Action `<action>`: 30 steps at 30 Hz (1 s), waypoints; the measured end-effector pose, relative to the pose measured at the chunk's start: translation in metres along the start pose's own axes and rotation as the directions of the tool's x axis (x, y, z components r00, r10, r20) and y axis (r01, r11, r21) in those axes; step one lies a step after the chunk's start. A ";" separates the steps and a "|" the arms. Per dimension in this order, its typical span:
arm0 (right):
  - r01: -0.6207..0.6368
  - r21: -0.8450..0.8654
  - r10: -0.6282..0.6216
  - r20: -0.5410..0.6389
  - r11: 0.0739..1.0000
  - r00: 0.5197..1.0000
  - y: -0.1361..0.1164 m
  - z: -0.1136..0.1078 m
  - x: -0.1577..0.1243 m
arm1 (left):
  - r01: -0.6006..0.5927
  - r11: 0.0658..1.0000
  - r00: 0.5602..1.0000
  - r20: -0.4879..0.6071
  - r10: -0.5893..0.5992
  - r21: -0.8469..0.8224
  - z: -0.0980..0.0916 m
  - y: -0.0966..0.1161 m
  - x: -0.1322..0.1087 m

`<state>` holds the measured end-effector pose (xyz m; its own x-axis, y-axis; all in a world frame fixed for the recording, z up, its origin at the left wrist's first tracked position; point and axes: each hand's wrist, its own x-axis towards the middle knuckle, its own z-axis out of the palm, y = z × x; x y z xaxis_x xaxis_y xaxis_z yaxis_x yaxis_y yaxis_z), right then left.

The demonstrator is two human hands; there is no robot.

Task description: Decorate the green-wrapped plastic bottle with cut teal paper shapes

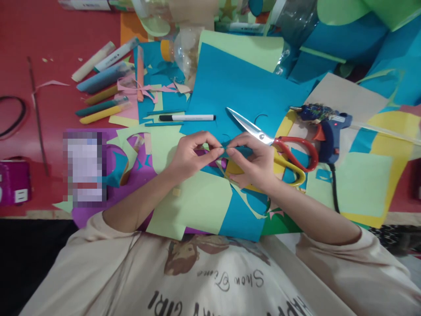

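My left hand [192,153] and my right hand [255,160] meet above the middle of the paper pile, thumbs and forefingers pinched close together. Whatever sits between the fingertips is too small to make out. Just beyond my right hand lie scissors [249,125] with red and yellow handles, blades slightly apart on a large blue sheet [241,83]. A white pen with a black cap [187,117] rests past my left hand, between thin blue paper strips [164,124]. Light green paper [194,199] spreads under my forearms.
A blue glue gun [330,138] with a black cable lies at right. Several markers [105,77] are grouped at upper left, above a blurred phone [84,169]. Clear plastic bottles [187,50] stand or lie at the back. Paper scraps cover the red table [49,39].
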<state>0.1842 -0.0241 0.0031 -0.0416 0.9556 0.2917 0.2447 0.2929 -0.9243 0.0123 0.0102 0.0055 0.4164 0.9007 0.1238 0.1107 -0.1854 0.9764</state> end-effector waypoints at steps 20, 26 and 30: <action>-0.100 0.012 0.100 0.022 0.995 0.995 0.001 0.002 0.000 | 0.041 0.999 0.999 0.034 -0.040 -0.027 0.002 -0.003 0.000; -0.110 0.000 0.110 0.050 0.994 0.993 0.002 0.003 0.000 | 0.051 0.999 0.998 0.029 -0.051 -0.003 0.001 -0.003 0.001; -0.101 0.016 0.100 0.060 0.995 0.993 0.001 0.004 0.000 | 0.041 0.999 0.999 0.036 -0.040 -0.027 0.002 -0.004 -0.001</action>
<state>0.1809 -0.0239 0.0008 -0.0750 0.9803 0.1825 0.2323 0.1952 -0.9528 0.0133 0.0095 0.0015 0.4435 0.8929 0.0778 0.1038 -0.1374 0.9851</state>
